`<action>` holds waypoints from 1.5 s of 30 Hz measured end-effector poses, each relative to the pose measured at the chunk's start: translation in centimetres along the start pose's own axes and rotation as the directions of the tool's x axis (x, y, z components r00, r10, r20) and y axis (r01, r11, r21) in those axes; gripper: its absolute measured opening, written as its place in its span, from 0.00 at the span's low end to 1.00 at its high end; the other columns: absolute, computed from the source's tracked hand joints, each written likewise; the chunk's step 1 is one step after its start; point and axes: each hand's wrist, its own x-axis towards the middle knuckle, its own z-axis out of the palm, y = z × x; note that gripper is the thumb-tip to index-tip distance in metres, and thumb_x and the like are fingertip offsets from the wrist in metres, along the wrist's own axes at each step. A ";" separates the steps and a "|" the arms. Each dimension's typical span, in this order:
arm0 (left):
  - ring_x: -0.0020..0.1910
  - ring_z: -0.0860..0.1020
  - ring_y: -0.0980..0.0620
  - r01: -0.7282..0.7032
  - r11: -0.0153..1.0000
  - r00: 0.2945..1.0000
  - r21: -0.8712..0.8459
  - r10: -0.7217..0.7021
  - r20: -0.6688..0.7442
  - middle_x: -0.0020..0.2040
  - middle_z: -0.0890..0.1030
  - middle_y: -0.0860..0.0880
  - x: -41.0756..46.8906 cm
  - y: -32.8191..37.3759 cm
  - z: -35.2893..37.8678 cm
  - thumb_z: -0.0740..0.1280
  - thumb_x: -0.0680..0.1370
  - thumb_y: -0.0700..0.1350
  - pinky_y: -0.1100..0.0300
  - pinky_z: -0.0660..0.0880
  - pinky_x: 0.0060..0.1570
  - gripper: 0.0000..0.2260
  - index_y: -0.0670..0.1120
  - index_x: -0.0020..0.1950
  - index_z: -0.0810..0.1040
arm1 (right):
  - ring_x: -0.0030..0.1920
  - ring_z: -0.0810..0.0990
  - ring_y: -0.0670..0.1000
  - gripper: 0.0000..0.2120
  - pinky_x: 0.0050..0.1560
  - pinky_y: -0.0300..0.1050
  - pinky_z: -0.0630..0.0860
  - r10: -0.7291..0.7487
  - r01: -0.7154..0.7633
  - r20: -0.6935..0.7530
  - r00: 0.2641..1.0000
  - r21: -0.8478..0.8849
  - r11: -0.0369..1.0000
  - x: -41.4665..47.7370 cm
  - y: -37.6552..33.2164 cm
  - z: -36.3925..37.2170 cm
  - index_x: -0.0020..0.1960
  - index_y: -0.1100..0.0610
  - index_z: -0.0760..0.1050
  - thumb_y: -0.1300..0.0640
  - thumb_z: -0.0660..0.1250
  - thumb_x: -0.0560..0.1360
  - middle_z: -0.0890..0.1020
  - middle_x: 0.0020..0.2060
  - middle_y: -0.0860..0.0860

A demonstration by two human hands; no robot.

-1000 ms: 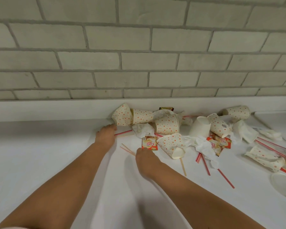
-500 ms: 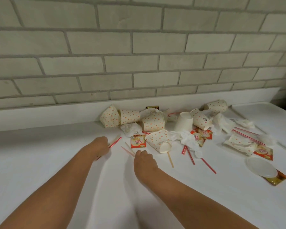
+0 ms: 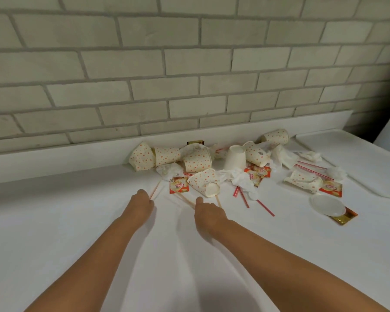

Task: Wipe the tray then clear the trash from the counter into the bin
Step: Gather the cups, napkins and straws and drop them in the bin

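The near end of a red-striped straw (image 3: pixel 154 190) is pinched by the left hand (image 3: pixel 142 206), fingers curled in, and the straw is angled away toward the pile. The right hand (image 3: pixel 208 213) is set knuckles-up on the bench (image 3: pixel 77 221), fingers bent over the near ends of the wooden stirrers (image 3: pixel 184 199). Whether these are actually gripped cannot be told, since the fingertips are hidden.

The gathering of thin, loose litter is judged to be the step in hand. It would be done well if straw and stirrers were drawn together into one bundle, rather than lifted piece by piece. Flat sticks are best slid toward the body or tipped up at one end, as they are hard to pick off a smooth surface.

Just beyond the right hand, a creamer sachet (image 3: pixel 178 188) and a crushed dotted cup (image 3: pixel 204 185) are found. The rest of the cups, napkins and straws are heaped against the wall. The tray (image 3: pixel 358 163) is seen well apart, at the far right of the bench. No bin is in view.
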 end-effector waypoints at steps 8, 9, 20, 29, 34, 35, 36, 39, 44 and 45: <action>0.45 0.73 0.45 -0.152 0.935 0.987 -0.319 0.128 -0.096 0.52 0.77 0.38 -4.7 7.0 2.7 0.53 0.81 0.37 0.55 0.68 0.41 0.10 0.37 0.60 0.67 | 0.48 0.74 0.55 0.17 0.33 0.40 0.64 -0.066 0.058 0.056 0.996 0.134 0.989 -3.2 7.1 -2.5 0.66 0.62 0.62 0.67 0.54 0.78 0.76 0.58 0.59; 0.45 0.73 0.45 -0.172 0.924 0.984 -0.341 0.145 -0.104 0.51 0.76 0.38 -5.3 8.2 3.2 0.53 0.81 0.36 0.55 0.69 0.42 0.11 0.37 0.62 0.67 | 0.47 0.71 0.53 0.17 0.35 0.41 0.65 -0.070 0.059 0.060 0.996 0.171 0.984 -3.8 8.5 -3.0 0.66 0.62 0.62 0.68 0.53 0.78 0.75 0.57 0.59; 0.39 0.70 0.52 -0.312 0.811 0.913 -0.495 0.401 0.080 0.46 0.73 0.47 -14.3 26.8 11.7 0.51 0.80 0.36 0.63 0.65 0.33 0.10 0.40 0.54 0.71 | 0.37 0.69 0.48 0.16 0.34 0.38 0.62 0.195 -0.153 -0.046 0.980 0.461 0.874 -13.4 28.2 -4.5 0.37 0.52 0.62 0.46 0.57 0.80 0.69 0.36 0.47; 0.43 0.70 0.49 -0.287 0.715 0.781 -0.638 0.560 0.276 0.49 0.74 0.44 -23.8 37.8 19.9 0.53 0.81 0.40 0.56 0.68 0.44 0.10 0.42 0.59 0.71 | 0.40 0.70 0.50 0.16 0.36 0.38 0.64 0.435 -0.351 -0.050 0.899 0.510 0.785 -23.5 42.0 -2.3 0.42 0.58 0.69 0.52 0.50 0.83 0.71 0.39 0.49; 0.41 0.71 0.51 -0.376 0.704 0.636 -0.602 0.669 0.385 0.55 0.76 0.41 -30.1 41.5 25.0 0.52 0.81 0.41 0.58 0.69 0.42 0.13 0.44 0.61 0.72 | 0.28 0.62 0.47 0.15 0.27 0.38 0.59 0.535 -0.370 0.049 0.844 0.774 0.514 -29.4 48.2 1.2 0.40 0.55 0.70 0.53 0.52 0.82 0.66 0.30 0.49; 0.42 0.72 0.50 -0.400 0.702 0.611 -0.590 0.683 0.399 0.54 0.76 0.41 -31.4 42.0 26.1 0.52 0.82 0.41 0.58 0.69 0.42 0.13 0.44 0.61 0.73 | 0.28 0.62 0.47 0.14 0.27 0.37 0.59 0.541 -0.375 0.062 0.839 0.786 0.492 -30.5 49.2 2.0 0.40 0.55 0.70 0.54 0.53 0.82 0.66 0.29 0.49; 0.44 0.74 0.48 -0.420 0.705 0.593 -0.572 0.690 0.415 0.53 0.76 0.42 -32.6 42.3 27.3 0.52 0.82 0.42 0.58 0.69 0.43 0.13 0.45 0.61 0.73 | 0.28 0.62 0.47 0.14 0.27 0.37 0.60 0.543 -0.376 0.073 0.836 0.797 0.472 -31.5 50.0 2.9 0.40 0.56 0.69 0.55 0.53 0.82 0.66 0.29 0.49; 0.41 0.75 0.49 -0.450 0.727 0.551 -0.519 0.683 0.479 0.49 0.76 0.44 -35.1 42.6 31.0 0.52 0.82 0.43 0.60 0.68 0.40 0.13 0.46 0.61 0.73 | 0.26 0.64 0.46 0.14 0.27 0.37 0.63 0.565 -0.375 0.102 0.819 0.840 0.392 -33.8 51.9 5.5 0.40 0.55 0.69 0.55 0.52 0.82 0.67 0.28 0.49; 0.27 0.68 0.54 0.025 0.908 0.463 -0.419 0.361 0.810 0.35 0.72 0.47 -36.7 41.1 36.8 0.50 0.80 0.37 0.64 0.64 0.24 0.12 0.42 0.50 0.73 | 0.25 0.65 0.45 0.12 0.24 0.35 0.64 0.624 -0.540 0.282 0.729 0.797 0.271 -37.1 54.5 10.1 0.41 0.56 0.70 0.58 0.55 0.81 0.69 0.28 0.49; 0.24 0.64 0.56 0.109 0.922 0.449 -0.371 0.287 0.846 0.32 0.70 0.48 -36.7 40.7 37.8 0.49 0.80 0.36 0.66 0.60 0.20 0.12 0.42 0.46 0.72 | 0.26 0.66 0.46 0.11 0.24 0.35 0.64 0.635 -0.620 0.335 0.696 0.727 0.295 -37.4 54.9 11.0 0.41 0.56 0.70 0.58 0.55 0.81 0.69 0.28 0.50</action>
